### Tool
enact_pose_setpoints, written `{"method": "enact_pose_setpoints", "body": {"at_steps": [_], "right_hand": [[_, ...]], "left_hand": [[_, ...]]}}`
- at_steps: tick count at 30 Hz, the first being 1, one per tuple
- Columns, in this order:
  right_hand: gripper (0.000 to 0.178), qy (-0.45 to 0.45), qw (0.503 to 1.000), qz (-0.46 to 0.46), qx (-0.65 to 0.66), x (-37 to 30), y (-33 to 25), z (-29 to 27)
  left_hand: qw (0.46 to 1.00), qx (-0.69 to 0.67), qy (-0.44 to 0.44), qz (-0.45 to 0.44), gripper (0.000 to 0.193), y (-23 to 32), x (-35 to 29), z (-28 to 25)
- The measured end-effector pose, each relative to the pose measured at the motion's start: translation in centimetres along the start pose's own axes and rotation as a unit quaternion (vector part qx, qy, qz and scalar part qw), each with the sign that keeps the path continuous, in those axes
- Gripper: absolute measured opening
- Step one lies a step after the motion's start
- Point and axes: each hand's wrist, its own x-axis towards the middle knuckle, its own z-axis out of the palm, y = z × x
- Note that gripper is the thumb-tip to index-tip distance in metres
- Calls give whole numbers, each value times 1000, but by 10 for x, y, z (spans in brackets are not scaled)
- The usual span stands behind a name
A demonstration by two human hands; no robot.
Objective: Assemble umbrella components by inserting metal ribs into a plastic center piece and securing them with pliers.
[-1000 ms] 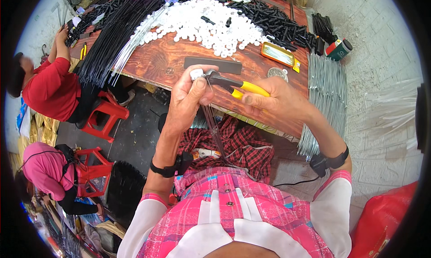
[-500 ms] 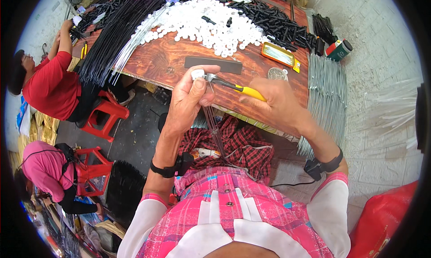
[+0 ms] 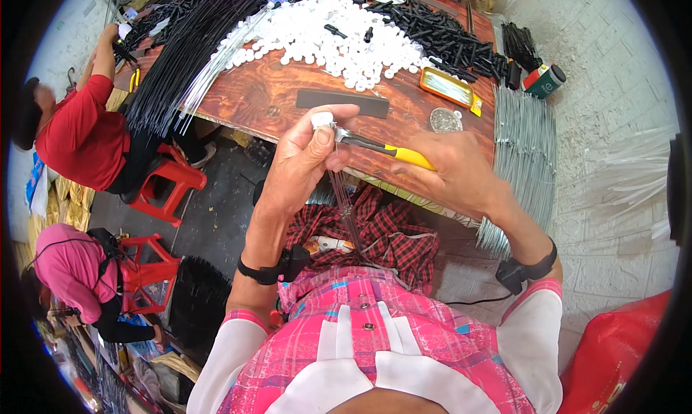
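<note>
Between thumb and fingers, my left hand [image 3: 303, 146] pinches a small white plastic cap [image 3: 322, 119] over the table's near edge. Thin wires [image 3: 344, 205] hang down from that hand toward my lap. My right hand [image 3: 455, 165] is wrapped round the yellow-and-black handles of a pair of pliers [image 3: 411, 156]. The metal jaws of the pliers meet the wire just beside the white cap; whether they bite on it is too small to tell.
A heap of white caps [image 3: 324, 42] covers the wooden table [image 3: 252, 97], with black plastic parts [image 3: 440, 39] beyond. Bundled wires [image 3: 522, 154] overhang its right edge, black rods [image 3: 194, 46] its left. A yellow tin [image 3: 447, 87] and round dish [image 3: 445, 120] stand nearby. Two people sit leftward.
My right hand and the pliers have shifted slightly right and down. My left hand, still pinching the cap, has moved a little to the right. The red-sleeved person's head has turned.
</note>
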Motion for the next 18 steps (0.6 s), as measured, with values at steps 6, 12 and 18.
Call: {"method": "enact_pose_setpoints", "body": {"at_steps": [6, 12, 18], "right_hand": [[29, -28, 1000, -13, 1, 3, -8, -20], [28, -23, 996, -73, -50, 0, 7, -42], [20, 66, 990, -67, -101, 3, 5, -46]], "left_hand": [[1000, -17, -12, -4, 47, 1, 1, -1], [999, -18, -41, 11, 54, 1, 1, -1], [999, -20, -38, 14, 64, 0, 4, -1]]}}
